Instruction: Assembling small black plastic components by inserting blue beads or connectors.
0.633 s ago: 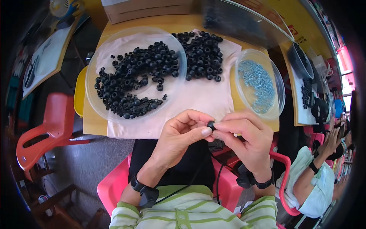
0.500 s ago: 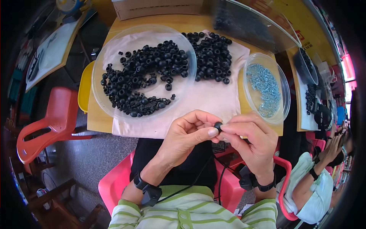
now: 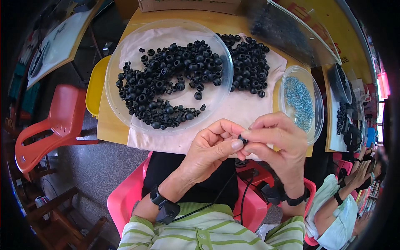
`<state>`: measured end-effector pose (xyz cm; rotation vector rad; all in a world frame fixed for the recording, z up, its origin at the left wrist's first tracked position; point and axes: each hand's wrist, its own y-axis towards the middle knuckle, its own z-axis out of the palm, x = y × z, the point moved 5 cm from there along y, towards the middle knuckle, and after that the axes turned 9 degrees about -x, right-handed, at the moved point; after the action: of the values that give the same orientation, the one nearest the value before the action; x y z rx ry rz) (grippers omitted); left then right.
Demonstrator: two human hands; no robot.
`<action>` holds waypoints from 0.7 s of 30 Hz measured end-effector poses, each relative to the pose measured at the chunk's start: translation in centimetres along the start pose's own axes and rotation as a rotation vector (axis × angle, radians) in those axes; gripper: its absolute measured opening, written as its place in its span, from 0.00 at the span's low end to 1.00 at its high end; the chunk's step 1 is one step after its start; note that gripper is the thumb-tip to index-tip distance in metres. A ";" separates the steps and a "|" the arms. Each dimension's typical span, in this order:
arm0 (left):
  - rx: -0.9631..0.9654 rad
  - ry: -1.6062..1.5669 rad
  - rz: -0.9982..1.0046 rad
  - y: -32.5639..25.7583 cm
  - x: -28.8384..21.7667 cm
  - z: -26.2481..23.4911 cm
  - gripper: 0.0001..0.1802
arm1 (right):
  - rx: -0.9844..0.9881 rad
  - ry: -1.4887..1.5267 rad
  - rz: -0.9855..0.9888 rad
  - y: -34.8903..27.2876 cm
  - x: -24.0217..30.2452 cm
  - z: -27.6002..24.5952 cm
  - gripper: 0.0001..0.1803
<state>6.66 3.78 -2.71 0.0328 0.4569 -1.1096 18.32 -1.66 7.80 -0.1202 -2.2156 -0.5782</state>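
Observation:
My left hand (image 3: 208, 146) pinches a small, round black part (image 3: 243, 140) between thumb and index finger, above the near edge of the table. My right hand (image 3: 283, 139) closes its thumb and fingertips on the same part from the right, covering much of it. Beyond the hands, a wide round clear plastic tray (image 3: 113, 102) holds many black round hollow parts (image 3: 175, 64) and smaller black pieces. More black round parts (image 3: 250, 66) lie heaped on the pink cloth (image 3: 246, 112), partly behind the tray's rim.
At the right stands a clear oval tub (image 3: 318, 118) with small shiny blue bits (image 3: 298, 100). A cardboard box (image 3: 191, 6) and a clear bin (image 3: 293, 33) border the table's far side. An orange chair (image 3: 62, 116) is at left; another person's arm (image 3: 333, 200) shows at lower right.
The view has shifted, so the table appears slightly to the right. My right hand's fingers have come up and over the black part, hiding more of it. The left hand keeps its pinch.

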 end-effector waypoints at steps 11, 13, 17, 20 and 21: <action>0.081 -0.109 0.010 0.2 -0.3 -0.2 0.09 | 0.280 -0.230 -0.315 7.8 -0.8 5.2 0.03; 0.050 -0.058 -0.006 0.1 -0.2 0.1 0.09 | 0.414 -0.319 -0.262 8.3 -2.1 6.8 0.03; 0.059 -0.074 0.003 0.3 -0.3 0.3 0.10 | 0.674 -0.460 -0.128 8.8 -3.5 8.7 0.04; 0.069 -0.074 0.005 0.2 -0.2 0.1 0.10 | 0.801 -0.563 -0.193 9.2 -2.1 9.6 0.04; 0.075 -0.072 0.002 0.2 -0.2 0.2 0.10 | 0.841 -0.617 -0.210 9.2 -1.9 9.8 0.04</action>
<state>6.81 3.99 -2.50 0.0588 0.3510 -1.1223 15.17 11.04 4.32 0.4289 -2.9019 0.3796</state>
